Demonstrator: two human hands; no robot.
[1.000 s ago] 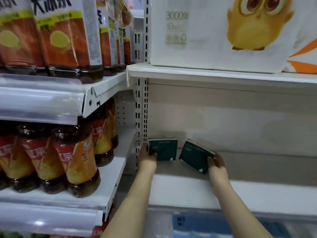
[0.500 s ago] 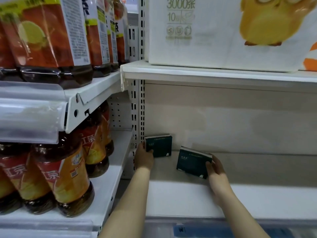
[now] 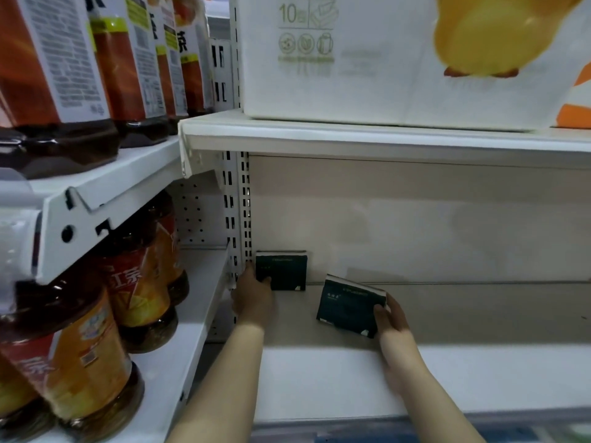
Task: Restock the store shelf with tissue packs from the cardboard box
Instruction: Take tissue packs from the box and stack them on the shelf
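Two dark green tissue packs are on the white shelf (image 3: 447, 372). One pack (image 3: 283, 270) stands upright in the back left corner against the rear panel, and my left hand (image 3: 252, 295) grips its lower left edge. The second pack (image 3: 347, 306) sits tilted a little in front and to the right; my right hand (image 3: 391, 318) holds its right end, thumb on the front face. The cardboard box is out of view.
A slotted upright (image 3: 238, 219) divides this bay from the left bay, where tea bottles (image 3: 83, 346) fill two shelves. Above, a shelf board (image 3: 383, 139) carries a large white tissue carton (image 3: 367, 59) with a yellow bird print.
The view has moved closer and dropped. My right hand has shifted its pack slightly rightward and levelled it somewhat. My left hand stays on the corner pack.
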